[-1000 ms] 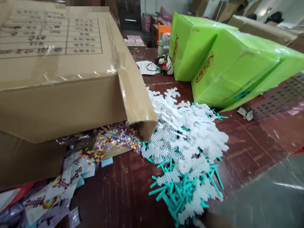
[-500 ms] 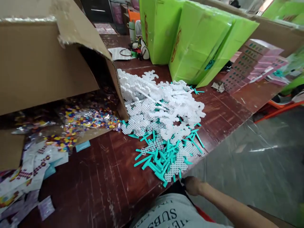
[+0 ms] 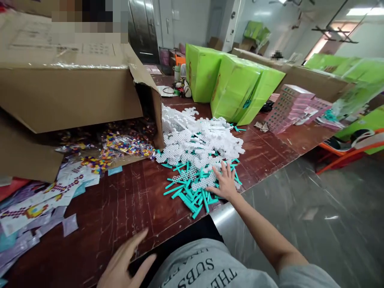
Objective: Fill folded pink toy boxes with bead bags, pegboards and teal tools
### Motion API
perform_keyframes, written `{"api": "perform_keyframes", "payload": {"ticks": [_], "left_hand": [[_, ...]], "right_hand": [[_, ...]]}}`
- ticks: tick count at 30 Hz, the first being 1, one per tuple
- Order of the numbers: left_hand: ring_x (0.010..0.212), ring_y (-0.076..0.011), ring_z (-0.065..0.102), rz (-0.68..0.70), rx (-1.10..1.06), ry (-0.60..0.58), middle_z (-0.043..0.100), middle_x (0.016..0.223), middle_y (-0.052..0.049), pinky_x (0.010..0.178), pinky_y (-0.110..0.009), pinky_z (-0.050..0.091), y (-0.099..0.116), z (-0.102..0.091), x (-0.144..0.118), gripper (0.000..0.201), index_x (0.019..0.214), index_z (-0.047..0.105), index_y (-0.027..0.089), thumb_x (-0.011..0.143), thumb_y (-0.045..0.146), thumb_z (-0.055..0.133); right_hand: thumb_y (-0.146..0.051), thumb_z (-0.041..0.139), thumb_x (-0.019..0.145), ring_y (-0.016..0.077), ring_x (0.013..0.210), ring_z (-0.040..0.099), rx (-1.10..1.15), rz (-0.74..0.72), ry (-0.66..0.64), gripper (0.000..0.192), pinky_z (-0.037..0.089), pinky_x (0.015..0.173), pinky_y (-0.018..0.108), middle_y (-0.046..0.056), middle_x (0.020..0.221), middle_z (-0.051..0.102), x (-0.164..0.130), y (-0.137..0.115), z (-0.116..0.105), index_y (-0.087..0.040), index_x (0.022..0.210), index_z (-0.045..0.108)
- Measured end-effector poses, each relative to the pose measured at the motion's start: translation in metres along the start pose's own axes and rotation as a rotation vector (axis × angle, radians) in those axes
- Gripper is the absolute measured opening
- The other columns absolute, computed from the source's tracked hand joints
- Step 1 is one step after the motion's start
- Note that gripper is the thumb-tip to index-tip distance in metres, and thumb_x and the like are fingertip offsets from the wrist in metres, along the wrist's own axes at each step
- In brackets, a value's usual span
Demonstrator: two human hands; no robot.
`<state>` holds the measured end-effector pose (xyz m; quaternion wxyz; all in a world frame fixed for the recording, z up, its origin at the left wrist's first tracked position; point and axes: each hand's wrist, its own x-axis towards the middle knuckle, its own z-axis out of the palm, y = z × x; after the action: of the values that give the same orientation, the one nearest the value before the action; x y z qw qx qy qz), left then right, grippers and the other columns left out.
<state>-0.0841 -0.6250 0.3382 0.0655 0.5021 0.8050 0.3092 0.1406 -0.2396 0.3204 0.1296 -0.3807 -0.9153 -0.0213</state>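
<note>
**Right hand lands on the pile**

Half a second ago our right hand (image 3: 224, 185) sat low at the bench edge, clear of the parts; now it has come forward and lies flat, fingers spread, on the near edge of the heap of white perforated plastic grid pieces (image 3: 196, 142) and teal plastic sticks (image 3: 189, 196). It holds nothing: the palm presses down on the parts and does not close round any. Our left hand (image 3: 124, 264), out of sight before, has come in at the bottom of the view, open and over the near edge of the dark red wooden bench (image 3: 126, 208); whether it touches the wood we cannot quite tell.

The heap itself looks as it did, spilling from beside the flap of the large brown cardboard box (image 3: 72, 92), with clear bags of coloured beads (image 3: 126, 146) under that box. Bright green wrapped cartons (image 3: 234, 92) stand behind the heap. We judge contact with the parts has only just begun.
</note>
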Motion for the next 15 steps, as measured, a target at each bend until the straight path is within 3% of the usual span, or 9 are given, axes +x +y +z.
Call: {"api": "perform_keyframes", "payload": {"ticks": [3,5,8,10,15], "left_hand": [[0.158,-0.0443,0.044,0.166,0.115,0.090,0.038,0.176,-0.014,0.122,-0.070,0.046,0.029,0.043,0.067,0.083,0.166,0.042,0.031,0.092,0.054,0.073],[0.165,-0.0505,0.025,0.273,0.218,0.071,0.023,0.182,-0.016,0.128,-0.075,0.031,0.051,0.073,0.110,0.100,0.167,0.044,0.032,0.080,0.059,0.085],[0.166,-0.0546,0.016,0.380,0.291,0.017,0.022,0.182,-0.016,0.129,-0.079,0.018,0.073,0.111,0.160,0.110,0.166,0.046,0.038,0.070,0.061,0.094],[0.166,-0.0545,0.015,0.390,0.291,0.003,0.022,0.182,-0.016,0.128,-0.080,0.018,0.079,0.128,0.185,0.104,0.167,0.044,0.039,0.076,0.061,0.090],[0.165,-0.0520,0.022,0.271,0.283,-0.005,0.022,0.181,-0.019,0.126,-0.082,0.020,0.077,0.145,0.236,0.085,0.167,0.046,0.035,0.090,0.053,0.078]], "right_hand": [[-0.088,0.069,0.082,0.0550,0.163,0.014,0.070,-0.008,-0.015,0.109,0.020,0.123,0.082,0.016,0.181,0.022,0.046,-0.010,0.005,-0.033,0.171,0.038],[-0.088,0.067,0.083,0.0543,0.164,0.012,0.103,-0.013,-0.004,0.108,0.021,0.123,0.081,0.015,0.181,0.022,0.074,-0.016,0.005,-0.033,0.172,0.036],[-0.086,0.064,0.088,0.0530,0.164,0.011,0.126,-0.007,0.044,0.104,0.022,0.124,0.079,0.016,0.181,0.021,0.110,-0.020,0.011,-0.030,0.172,0.036],[-0.084,0.061,0.090,0.0526,0.164,0.013,0.133,-0.007,0.082,0.101,0.021,0.124,0.079,0.016,0.181,0.021,0.128,-0.019,0.019,-0.029,0.171,0.036],[-0.081,0.057,0.093,0.0516,0.163,0.016,0.148,-0.040,0.136,0.097,0.021,0.124,0.077,0.016,0.180,0.025,0.166,-0.010,0.041,-0.026,0.170,0.039]]}}
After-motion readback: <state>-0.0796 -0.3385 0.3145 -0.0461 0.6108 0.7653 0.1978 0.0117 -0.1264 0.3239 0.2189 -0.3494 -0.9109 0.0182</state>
